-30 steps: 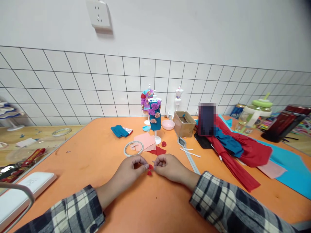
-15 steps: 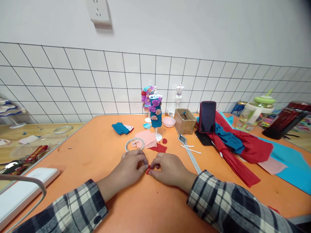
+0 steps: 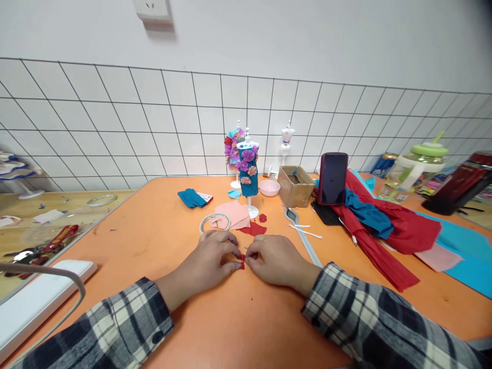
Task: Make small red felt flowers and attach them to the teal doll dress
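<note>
Between my two hands is a small piece of red crepe paper (image 3: 243, 262), mostly hidden by the fingertips. My left hand (image 3: 210, 257) pinches it from the left, thumb below and fingers above. From the right, my right hand (image 3: 274, 260) pinches its other side with thumb and forefinger. Just beyond the hands lie a flat red scrap (image 3: 252, 228) and a small red paper flower (image 3: 262, 218). A roll of tape (image 3: 214, 223) rests behind my left hand, partly over pink paper sheets (image 3: 234, 211). Behind them stands a mini dress form (image 3: 248, 169) in blue with purple and pink flowers.
A cardboard box (image 3: 295, 187), a pink bowl (image 3: 269, 188) and a propped phone (image 3: 332, 179) stand at the back. Grey-handled tweezers or scissors (image 3: 303, 238) lie right of my hands. Red crepe paper (image 3: 407, 225) spreads at right; a white power bank (image 3: 46, 302) sits at left.
Both hands have shifted slightly right with the red piece, and the fingers have changed their hold on it. The camera view has tilted a little downward.
</note>
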{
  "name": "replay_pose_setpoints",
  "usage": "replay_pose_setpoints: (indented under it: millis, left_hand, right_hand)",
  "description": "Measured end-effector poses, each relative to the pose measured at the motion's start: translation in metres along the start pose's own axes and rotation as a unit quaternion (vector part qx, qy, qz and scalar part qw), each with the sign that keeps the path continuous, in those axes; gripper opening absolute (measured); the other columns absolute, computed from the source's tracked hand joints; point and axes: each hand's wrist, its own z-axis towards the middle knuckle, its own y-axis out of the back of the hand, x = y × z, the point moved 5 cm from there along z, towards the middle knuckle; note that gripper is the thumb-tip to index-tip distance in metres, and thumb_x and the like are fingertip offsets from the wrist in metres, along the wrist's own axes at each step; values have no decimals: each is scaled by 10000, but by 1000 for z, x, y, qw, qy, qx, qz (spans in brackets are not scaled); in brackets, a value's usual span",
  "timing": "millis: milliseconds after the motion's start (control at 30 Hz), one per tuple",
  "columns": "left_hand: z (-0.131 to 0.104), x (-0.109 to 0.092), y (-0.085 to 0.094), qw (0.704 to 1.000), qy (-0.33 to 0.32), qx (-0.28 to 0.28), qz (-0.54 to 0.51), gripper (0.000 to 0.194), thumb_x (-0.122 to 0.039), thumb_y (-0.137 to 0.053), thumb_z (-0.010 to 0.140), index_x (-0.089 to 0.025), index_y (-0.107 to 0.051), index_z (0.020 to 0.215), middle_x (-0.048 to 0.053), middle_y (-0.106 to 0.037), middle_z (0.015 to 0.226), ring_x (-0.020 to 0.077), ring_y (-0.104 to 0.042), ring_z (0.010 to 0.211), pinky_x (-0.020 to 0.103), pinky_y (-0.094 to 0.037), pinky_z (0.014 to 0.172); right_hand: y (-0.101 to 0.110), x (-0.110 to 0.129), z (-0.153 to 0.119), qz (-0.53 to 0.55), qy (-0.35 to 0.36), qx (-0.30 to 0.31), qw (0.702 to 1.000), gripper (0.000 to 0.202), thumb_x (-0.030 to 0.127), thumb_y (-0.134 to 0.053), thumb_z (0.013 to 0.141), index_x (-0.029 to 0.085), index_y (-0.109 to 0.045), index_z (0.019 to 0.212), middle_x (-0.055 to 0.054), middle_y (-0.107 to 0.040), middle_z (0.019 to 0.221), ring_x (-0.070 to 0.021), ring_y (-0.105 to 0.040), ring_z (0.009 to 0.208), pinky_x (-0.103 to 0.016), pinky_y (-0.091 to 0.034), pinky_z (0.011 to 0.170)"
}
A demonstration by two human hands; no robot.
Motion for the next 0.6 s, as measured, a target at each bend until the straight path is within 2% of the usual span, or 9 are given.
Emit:
replay_pose_setpoints:
  millis: [167, 333, 467, 600]
  left_hand:
    - [0, -1, -2, 1000, -2, 11, 9, 124, -395, -668, 814, -293, -734, 837, 25, -649, 1053, 250, -570, 1054, 502, -258, 1040]
    - [0, -4, -1, 1000, 0, 16, 0, 141, -411, -669, 806, -286, -734, 811, 22, -651, 1034, 245, -574, 1037, 492, -252, 1037]
    - [0, -5, -1, 1000, 4, 16, -5, 97, -350, -666, 802, -285, -738, 800, 17, -659, 1024, 244, -575, 1035, 493, -245, 1043]
    - [1, -9, 1, 1000, 13, 10, -10, 91, -278, -640, 792, -273, -730, 783, 15, -676, 979, 241, -579, 1010, 502, -246, 1042]
  right_hand:
    - [-1, 3, 0, 10, -1, 4, 1000, 224, 367, -568, 863, 261, -746, 951, -22, -722, 909, -180, -630, 838, -279, -368, 672]
    - [-1, 4, 1, -14, 7, 18, 1000, 217, 365, -566, 875, 279, -750, 949, -17, -726, 890, -178, -623, 813, -272, -344, 628]
    - [2, 5, -1, -44, 17, 28, 998, 213, 350, -560, 881, 282, -757, 925, -21, -715, 825, -173, -613, 758, -275, -292, 575]
    - [3, 4, -2, -42, 19, 36, 998, 196, 330, -575, 876, 286, -759, 929, -20, -715, 855, -169, -610, 778, -270, -294, 581]
